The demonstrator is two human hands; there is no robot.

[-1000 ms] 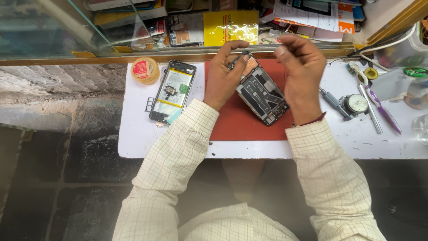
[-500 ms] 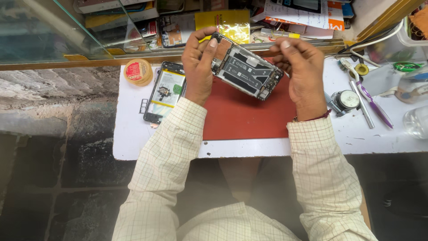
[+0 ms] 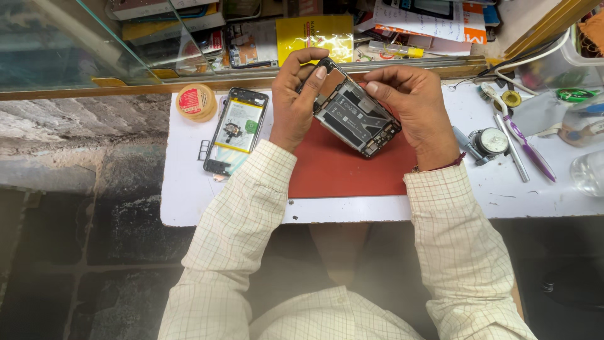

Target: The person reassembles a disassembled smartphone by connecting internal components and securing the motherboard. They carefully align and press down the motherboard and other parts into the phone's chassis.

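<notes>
- opened phone body (image 3: 353,118) held up off the red mat (image 3: 349,171), tilted, insides facing the camera; both hands on it.
- left hand (image 3: 294,104) closed around the upper left end, thumb laid along the top edge, fingers curled behind.
- right hand (image 3: 415,107) holds the right long edge, fingertips pinching near the top of the frame (cannot tell if anything small sits between those fingertips).
- handling, as a judgement: light, stiff, thin slab; bare boards and connectors look fragile, so best gripped by the outer rim only, not across the exposed middle; smooth edges may slip if held loosely.
- second opened phone (image 3: 236,128) with a pale battery lies flat on the white table (image 3: 189,201), just left of the left forearm.
- round tin with red lid (image 3: 196,101) sits near the back left corner, beside that phone.
- right side of the table: small round gauge (image 3: 492,141), purple-handled tool (image 3: 528,150), and grey tool (image 3: 510,151), all well clear of the hands.
- yellow packet (image 3: 314,34) on the cluttered shelf behind the hands.
</notes>
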